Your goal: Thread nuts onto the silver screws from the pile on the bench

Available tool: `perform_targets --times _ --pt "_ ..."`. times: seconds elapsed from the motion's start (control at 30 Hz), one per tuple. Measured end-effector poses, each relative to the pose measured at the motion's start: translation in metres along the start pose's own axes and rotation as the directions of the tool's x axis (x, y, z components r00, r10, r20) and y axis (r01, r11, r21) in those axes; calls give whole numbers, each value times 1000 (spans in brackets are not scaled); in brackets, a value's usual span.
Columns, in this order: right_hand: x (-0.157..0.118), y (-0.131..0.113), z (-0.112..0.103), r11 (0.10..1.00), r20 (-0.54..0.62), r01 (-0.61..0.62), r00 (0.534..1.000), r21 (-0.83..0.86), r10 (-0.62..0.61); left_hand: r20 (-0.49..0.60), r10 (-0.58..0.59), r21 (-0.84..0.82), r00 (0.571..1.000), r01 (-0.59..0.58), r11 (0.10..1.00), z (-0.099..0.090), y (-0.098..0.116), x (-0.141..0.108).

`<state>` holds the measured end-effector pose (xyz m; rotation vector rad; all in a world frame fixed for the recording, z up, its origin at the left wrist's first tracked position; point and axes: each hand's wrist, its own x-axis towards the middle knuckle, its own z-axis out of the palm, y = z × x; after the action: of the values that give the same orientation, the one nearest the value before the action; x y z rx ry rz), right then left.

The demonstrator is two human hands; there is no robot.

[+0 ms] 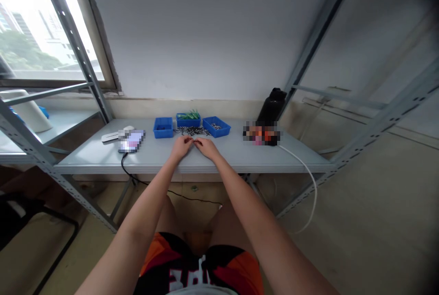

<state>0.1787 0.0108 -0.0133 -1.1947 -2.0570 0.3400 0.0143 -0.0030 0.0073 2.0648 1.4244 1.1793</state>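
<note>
My left hand and my right hand meet fingertip to fingertip over the front middle of the grey shelf table. The fingers of both are closed in a pinch; whatever they hold is too small to make out. Just beyond them lies a loose pile of small black and silvery pieces. Behind the pile, a blue bin holds green strips. To its left is a blue bin with dark pieces inside, and on its right a tilted blue bin contains small silvery pieces.
A blurred phone-like device with a black cable lies at left, beside a white object. At right, a black bottle leans behind a blurred colourful item with a white cable. Metal posts frame both sides.
</note>
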Motion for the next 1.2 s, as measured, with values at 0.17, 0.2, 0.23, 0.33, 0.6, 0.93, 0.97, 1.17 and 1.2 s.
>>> perform_targets --times 0.17,0.2,0.23,0.33,0.6,0.93,0.97,1.17,1.2 --pt "-1 -3 -1 1000 -2 3 1000 1 -3 -73 -45 -32 996 42 999 0 5 -2" --pt "-1 -4 -1 1000 -19 -9 1000 7 9 -94 -70 -48 993 65 997 0 5 -3" --pt "-1 -4 -2 1000 -36 -21 999 16 22 -102 -95 -69 990 88 994 1 4 -3" --pt "-2 -5 -2 998 -61 -42 997 39 45 -58 -130 -118 990 123 985 2 2 -2" --pt "-1 -5 -5 979 -122 -74 988 187 98 48 34 -64 998 -31 997 1 -2 1" --pt "0 -1 -3 982 -58 -70 995 174 81 31 -4 -42 1000 5 999 -1 3 -1" --pt "0 -1 -2 982 -60 -77 994 175 88 26 -8 -42 1000 9 999 -1 3 -1" --pt "2 1 -1 966 -104 -135 982 220 160 17 -60 -43 998 60 997 1 0 1" --pt "2 1 -1 963 -105 -139 980 230 167 20 -65 -45 998 66 997 1 -1 1"
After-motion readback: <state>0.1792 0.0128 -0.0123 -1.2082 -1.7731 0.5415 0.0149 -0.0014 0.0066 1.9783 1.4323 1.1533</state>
